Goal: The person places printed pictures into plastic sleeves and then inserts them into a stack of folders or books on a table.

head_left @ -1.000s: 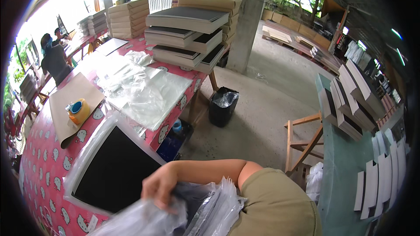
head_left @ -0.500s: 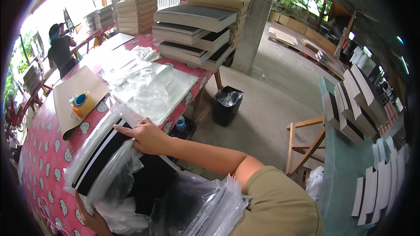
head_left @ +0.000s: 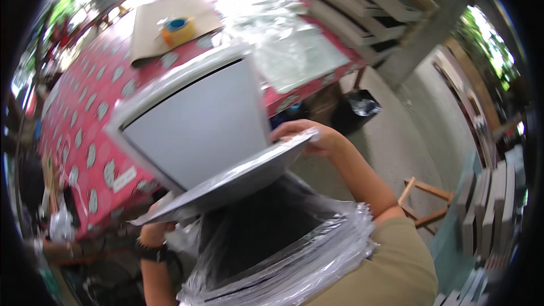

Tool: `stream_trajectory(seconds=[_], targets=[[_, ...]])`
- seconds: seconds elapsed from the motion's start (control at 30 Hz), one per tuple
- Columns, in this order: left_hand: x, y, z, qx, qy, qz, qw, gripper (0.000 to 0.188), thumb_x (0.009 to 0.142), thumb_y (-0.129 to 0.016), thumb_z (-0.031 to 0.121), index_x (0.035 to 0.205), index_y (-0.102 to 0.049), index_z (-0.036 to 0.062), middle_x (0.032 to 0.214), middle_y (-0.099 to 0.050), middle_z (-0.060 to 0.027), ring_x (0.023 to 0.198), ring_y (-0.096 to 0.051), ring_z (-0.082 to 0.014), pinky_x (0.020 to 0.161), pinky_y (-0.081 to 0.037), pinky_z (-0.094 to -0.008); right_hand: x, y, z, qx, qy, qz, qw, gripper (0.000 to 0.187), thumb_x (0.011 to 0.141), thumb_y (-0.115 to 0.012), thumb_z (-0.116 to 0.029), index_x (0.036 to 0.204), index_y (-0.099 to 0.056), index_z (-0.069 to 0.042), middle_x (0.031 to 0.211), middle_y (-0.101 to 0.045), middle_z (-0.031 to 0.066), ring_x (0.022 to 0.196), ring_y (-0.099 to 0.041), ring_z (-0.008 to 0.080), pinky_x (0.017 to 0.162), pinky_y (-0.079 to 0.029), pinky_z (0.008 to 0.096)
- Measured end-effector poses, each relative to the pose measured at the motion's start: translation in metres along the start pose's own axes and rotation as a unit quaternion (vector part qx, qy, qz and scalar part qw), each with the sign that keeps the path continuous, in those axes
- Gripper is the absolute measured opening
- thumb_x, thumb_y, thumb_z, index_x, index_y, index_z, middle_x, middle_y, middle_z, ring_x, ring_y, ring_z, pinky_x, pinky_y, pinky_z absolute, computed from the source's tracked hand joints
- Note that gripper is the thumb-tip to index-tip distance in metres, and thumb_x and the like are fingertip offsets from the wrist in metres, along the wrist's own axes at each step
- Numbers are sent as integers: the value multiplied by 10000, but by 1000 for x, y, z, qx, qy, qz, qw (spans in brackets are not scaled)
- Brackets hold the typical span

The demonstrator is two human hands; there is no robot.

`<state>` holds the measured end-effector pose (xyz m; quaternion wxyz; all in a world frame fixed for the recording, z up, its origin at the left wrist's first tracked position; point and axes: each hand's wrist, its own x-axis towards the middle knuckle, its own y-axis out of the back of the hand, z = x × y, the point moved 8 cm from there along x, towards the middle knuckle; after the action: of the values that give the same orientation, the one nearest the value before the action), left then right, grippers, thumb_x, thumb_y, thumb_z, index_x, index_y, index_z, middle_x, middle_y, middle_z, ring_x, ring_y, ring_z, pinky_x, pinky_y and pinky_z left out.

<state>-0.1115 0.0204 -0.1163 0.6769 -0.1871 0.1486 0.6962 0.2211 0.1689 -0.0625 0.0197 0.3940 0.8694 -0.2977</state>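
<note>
Opened in front of me is a large hard book cover [head_left: 198, 122] with a pale grey inner face and clear plastic wrapped over its edges. Its near flap [head_left: 238, 180] is tilted up toward me. My left hand [head_left: 157, 228], wearing a dark wristband, grips the flap's left end, fingers partly hidden beneath it. My right hand [head_left: 309, 136] holds the flap's right end, thumb and fingers around the edge. The far part rests against the table's edge. Under the flap, close to my body, lies a stack of plastic-wrapped black covers [head_left: 266, 243].
The table has a pink patterned cloth [head_left: 93, 119]. On it lie brown card [head_left: 198, 14], an orange tape roll [head_left: 177, 32] and clear plastic sheets [head_left: 300, 56]. Thick book blocks [head_left: 357, 17] are piled at the back right. A black bin [head_left: 357, 110] stands beyond my right hand.
The cover has swung open, showing its pale inner face instead of the black outside. My right hand has come down and nearer to me; my left hand now holds the flap's left end. The view has tilted.
</note>
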Motion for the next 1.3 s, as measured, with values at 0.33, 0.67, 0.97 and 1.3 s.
stream_trajectory(seconds=[0.33,0.67,0.97,1.3], targets=[[62,9,-131,327,-93,162,926,324,644,-661,94,923,-524,3,780,-589,-142,741,-587,-268,644,-460,-341,36,153,182,-280,3,231,932,239,812,-575,-184,986,-544,-23,870,-578,30,761,-564,126,673,-450,249],[-74,10,145,68,-261,88,959,397,816,-573,235,1106,-482,-19,780,-553,-47,609,-446,-59,512,-368,-154,-27,-121,48,-198,23,-614,764,522,846,-491,-387,1232,-437,-39,1242,-435,186,1226,-323,287,1018,-201,412],[-27,-78,194,-165,-329,-36,929,583,854,-426,473,1271,-372,69,1216,-463,-61,1083,-409,-153,872,-337,-291,79,-90,21,-481,54,-109,868,228,787,-589,-207,922,-588,-23,895,-602,74,806,-564,186,737,-439,293],[9,-98,139,-181,-268,16,946,342,791,-620,109,1091,-496,0,973,-548,-38,843,-514,-89,742,-408,-228,58,-136,-41,-262,268,1,927,133,790,-617,-120,799,-587,10,712,-596,27,706,-514,65,634,-423,229]])
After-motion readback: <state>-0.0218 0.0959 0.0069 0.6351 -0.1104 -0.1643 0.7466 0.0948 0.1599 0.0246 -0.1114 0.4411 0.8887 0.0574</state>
